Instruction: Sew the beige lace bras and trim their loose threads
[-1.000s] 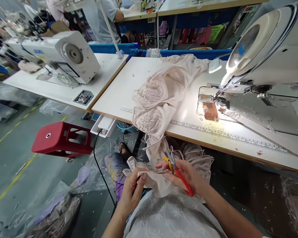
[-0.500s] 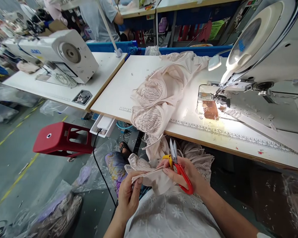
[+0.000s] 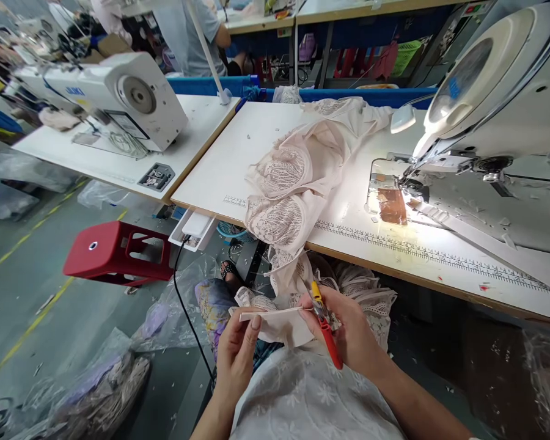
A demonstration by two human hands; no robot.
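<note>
Low over my lap, my left hand (image 3: 239, 348) pinches one end of the folded edge of a pale beige bra (image 3: 284, 327). My right hand (image 3: 348, 327) holds red and yellow scissors (image 3: 326, 333) in its palm, while its thumb and finger pinch the other end of that edge. The fabric is stretched between both hands. More lace bras (image 3: 279, 220) lie linked in a chain on the white sewing table (image 3: 211, 165) and hang over its front edge. Part of the scissors is hidden by my right fingers.
A lit sewing machine (image 3: 495, 128) stands at the right of the table. Another sewing machine (image 3: 123, 98) is on the left table. A red stool (image 3: 114, 250) and plastic bags (image 3: 114, 391) are on the floor. A person (image 3: 187, 36) sits beyond.
The scissors have turned in my right hand, from blades pointing up to lying nearer edge-on. The bra's edge has been drawn into a straighter fold between my hands. The view has shifted slightly.
</note>
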